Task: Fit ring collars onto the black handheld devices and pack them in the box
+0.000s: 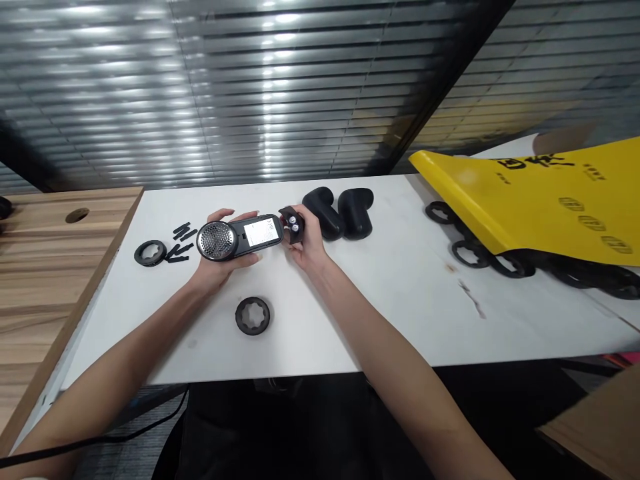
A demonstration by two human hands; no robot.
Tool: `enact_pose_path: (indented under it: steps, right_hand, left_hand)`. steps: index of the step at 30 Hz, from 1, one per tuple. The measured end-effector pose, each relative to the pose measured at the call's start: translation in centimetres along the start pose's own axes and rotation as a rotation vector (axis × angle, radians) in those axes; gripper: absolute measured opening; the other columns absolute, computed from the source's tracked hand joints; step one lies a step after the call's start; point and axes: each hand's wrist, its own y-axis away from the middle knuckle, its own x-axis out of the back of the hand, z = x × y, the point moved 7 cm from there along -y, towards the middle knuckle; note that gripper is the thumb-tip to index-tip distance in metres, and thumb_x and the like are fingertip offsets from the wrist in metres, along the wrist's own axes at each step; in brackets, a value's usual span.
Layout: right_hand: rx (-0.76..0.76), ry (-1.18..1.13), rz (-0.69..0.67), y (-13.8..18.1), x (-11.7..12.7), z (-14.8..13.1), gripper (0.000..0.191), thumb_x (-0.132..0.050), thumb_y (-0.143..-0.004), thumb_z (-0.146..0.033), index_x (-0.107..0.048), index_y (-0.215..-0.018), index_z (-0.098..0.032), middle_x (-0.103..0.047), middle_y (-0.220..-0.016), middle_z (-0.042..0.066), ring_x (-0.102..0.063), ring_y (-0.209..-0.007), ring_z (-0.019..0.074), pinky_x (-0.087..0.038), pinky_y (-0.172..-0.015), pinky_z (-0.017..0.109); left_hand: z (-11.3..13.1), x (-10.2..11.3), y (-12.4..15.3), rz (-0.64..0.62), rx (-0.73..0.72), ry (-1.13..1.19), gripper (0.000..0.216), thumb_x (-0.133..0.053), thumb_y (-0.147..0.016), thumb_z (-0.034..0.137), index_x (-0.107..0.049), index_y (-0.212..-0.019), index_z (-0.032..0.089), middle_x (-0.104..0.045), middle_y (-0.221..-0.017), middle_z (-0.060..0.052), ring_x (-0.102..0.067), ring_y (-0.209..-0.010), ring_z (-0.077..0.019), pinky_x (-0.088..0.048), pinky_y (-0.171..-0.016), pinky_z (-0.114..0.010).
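My left hand (214, 272) is wrapped round a dark fabric shaver (241, 238), its round perforated metal head at the left and a white label facing up. At the shaver's right end, my right hand (311, 241) grips a small black part with two shiny round spots (293, 224). Whether that part touches the shaver I cannot tell. On the white table below them lies a black ring with a notched opening (253, 316). Another black ring (150, 253) and several short black strips (180, 250) lie left of my left hand.
Two dark, rounded, bent pieces (355, 213) stand just beyond my right hand. At the right, a yellow bag (540, 200) lies over several black rings (470, 254). A wooden surface (45, 267) adjoins the white table (400, 320) on the left. Blinds (225, 93) rise behind.
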Motion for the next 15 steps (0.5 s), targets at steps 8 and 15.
enact_pose_path:
  steps: [8,15]
  right_hand:
    - [0.456,0.412,0.07,2.7,-2.4,-0.9,0.04,-0.075,-0.09,-0.059,-0.063,-0.078,-0.023,-0.067,-0.083,0.001,-0.061,-0.084,0.0184,-0.052,-0.076,0.029]
    - [0.475,0.473,0.002,4.0,-3.6,0.4,0.035,-0.067,-0.097,-0.058,-0.066,-0.09,-0.024,-0.072,-0.096,0.003,-0.066,-0.099,0.022,-0.05,-0.097,0.034]
  left_hand:
    - [0.0,-0.1,0.3,-0.018,-0.127,-0.211,0.098,-0.108,-0.063,0.033,-0.053,-0.144,0.031,-0.068,-0.149,-0.014,-0.06,-0.145,-0.0351,-0.051,-0.118,-0.05]
    - [0.6,-0.7,1.0,-0.039,-0.282,-0.379,0.075,-0.099,-0.072,0.032,-0.069,-0.141,0.026,-0.069,-0.147,-0.014,-0.062,-0.141,-0.0376,-0.049,-0.123,-0.053]
